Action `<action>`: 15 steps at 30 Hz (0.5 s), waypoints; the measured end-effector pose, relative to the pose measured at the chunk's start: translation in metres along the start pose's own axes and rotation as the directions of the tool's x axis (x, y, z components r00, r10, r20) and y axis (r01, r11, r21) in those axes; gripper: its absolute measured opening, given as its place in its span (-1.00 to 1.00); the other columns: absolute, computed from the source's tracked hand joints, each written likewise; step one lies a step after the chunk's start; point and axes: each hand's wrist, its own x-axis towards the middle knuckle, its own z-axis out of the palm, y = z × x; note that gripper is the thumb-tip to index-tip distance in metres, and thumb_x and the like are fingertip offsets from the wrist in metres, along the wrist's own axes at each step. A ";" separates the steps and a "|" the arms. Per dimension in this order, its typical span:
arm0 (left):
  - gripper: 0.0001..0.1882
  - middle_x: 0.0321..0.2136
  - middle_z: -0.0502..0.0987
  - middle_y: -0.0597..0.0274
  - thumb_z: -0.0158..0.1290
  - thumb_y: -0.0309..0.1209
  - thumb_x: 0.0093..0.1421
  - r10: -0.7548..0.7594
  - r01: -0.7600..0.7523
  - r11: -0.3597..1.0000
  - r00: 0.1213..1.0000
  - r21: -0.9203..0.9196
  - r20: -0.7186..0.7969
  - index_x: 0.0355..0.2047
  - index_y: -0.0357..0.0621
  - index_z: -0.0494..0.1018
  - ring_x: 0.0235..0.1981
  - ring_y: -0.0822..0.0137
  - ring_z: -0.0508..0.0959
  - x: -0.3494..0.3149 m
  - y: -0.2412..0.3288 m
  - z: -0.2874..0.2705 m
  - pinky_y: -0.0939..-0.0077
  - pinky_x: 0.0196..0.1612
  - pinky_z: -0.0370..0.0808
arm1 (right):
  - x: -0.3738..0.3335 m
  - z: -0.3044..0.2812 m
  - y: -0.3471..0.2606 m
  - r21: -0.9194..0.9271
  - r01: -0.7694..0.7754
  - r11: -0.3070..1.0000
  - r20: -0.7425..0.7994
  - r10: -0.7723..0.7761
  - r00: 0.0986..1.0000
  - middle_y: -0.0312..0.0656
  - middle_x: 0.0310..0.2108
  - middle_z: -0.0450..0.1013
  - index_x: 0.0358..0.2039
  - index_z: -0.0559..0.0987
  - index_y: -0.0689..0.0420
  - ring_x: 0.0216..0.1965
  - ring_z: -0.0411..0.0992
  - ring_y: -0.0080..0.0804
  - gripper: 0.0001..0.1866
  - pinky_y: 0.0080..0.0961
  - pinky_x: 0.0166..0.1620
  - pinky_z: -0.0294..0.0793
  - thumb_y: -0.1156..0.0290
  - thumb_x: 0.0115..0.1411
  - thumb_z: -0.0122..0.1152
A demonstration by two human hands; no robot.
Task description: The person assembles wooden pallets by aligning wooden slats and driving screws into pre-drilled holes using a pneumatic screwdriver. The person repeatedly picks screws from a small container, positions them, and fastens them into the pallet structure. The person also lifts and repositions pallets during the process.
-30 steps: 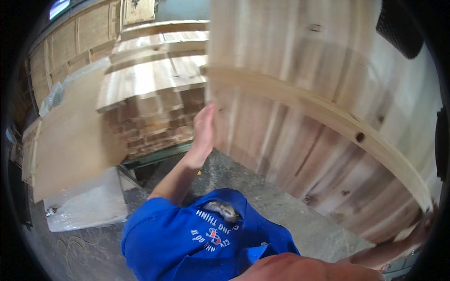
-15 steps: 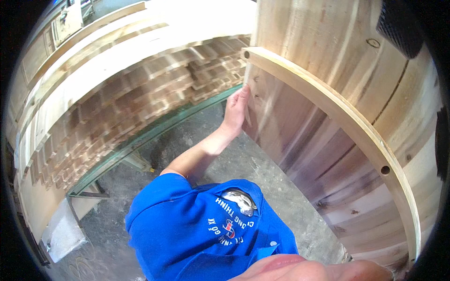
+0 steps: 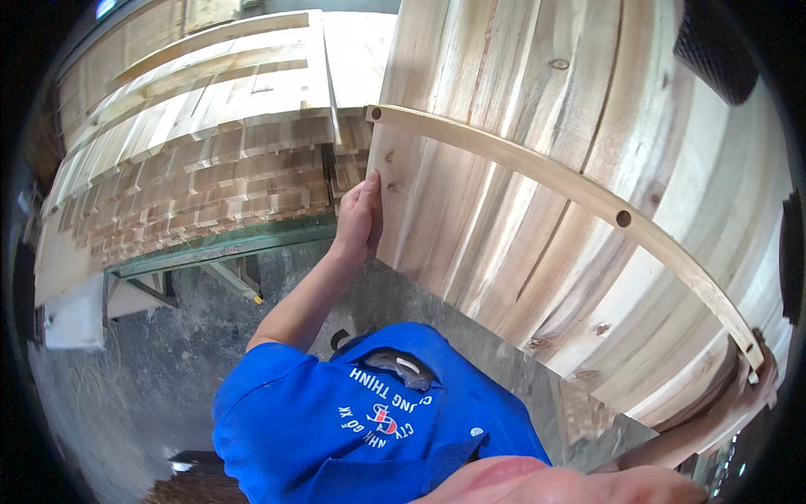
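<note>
A broad wooden panel [image 3: 495, 227] of joined boards stands tilted in front of me, with a pale batten [image 3: 537, 170] running across its face. Dark round holes show in the batten. My left hand [image 3: 359, 217] is closed on the panel's left edge, just below the batten's left end, with the thumb on the near face. Over at the far right, my right hand [image 3: 762, 370] holds the panel's right edge by the batten's other end; shadow and the picture's rim hide most of its fingers.
To the left, tall stacks of wooden panels [image 3: 210, 139] lie on a green metal frame [image 3: 227, 245]. A white block-like object [image 3: 74, 321] stands near the frame's left leg. Grey concrete floor [image 3: 185, 378] extends beneath. Some stacked wood [image 3: 583, 412] shows below the panel's lower edge.
The panel and my left hand have shifted left in view, and the stacks have swung to a more level angle. My right forearm and hand have come into view at lower right.
</note>
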 end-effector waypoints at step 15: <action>-0.66 -0.44 0.51 0.26 -0.04 -0.20 0.16 -0.105 0.132 0.978 0.981 0.164 -0.161 -0.30 -0.28 0.46 -0.45 0.55 0.47 -0.117 0.067 -0.045 0.62 -0.34 0.39 | -0.011 0.056 -0.076 0.322 -0.122 0.939 0.066 0.106 0.992 -0.23 -0.45 0.33 -0.40 0.48 0.16 -0.31 0.27 -0.27 -0.51 -0.40 -0.13 0.18 0.18 -0.34 0.42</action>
